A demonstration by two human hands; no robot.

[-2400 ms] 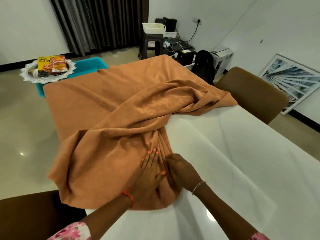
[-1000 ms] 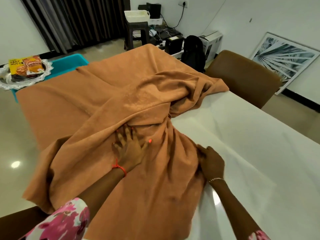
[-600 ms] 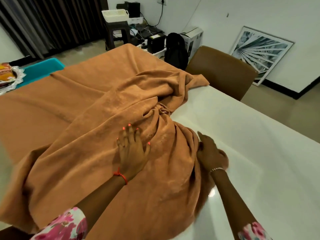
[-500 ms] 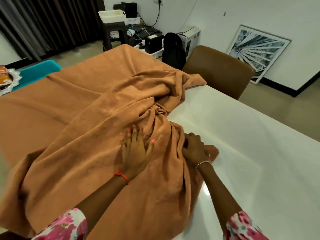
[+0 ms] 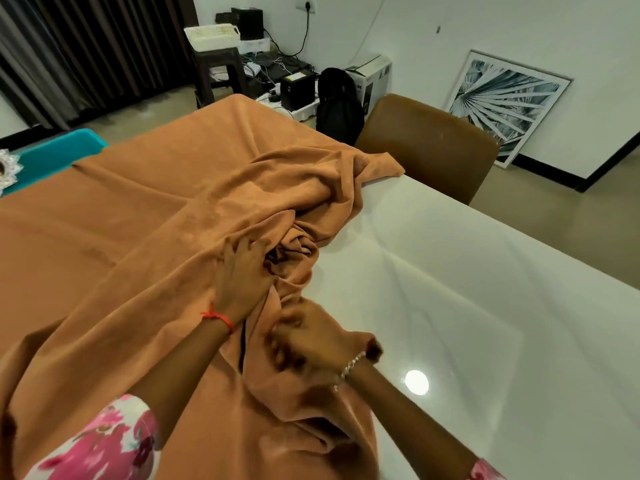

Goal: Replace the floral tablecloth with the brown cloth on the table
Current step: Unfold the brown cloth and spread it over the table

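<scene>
Brown folds lie nearest: the right hand (image 5: 311,341), blurred, seems to pinch the brown cloth (image 5: 145,237) at 6 o'clock. Just beyond, the left hand (image 5: 242,275) grips its bunched middle. Cloth covers 9 to 12 o'clock, leaving the white worktop (image 5: 467,289) bare toward 3 o'clock. No floral tablecloth shows, so only spreading seems left.

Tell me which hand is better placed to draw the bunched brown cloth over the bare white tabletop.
Right. The right hand sits at the edge of the brown cloth, beside the bare tabletop, though blur hides its grip. The left hand grips bunched folds farther from it.
</scene>
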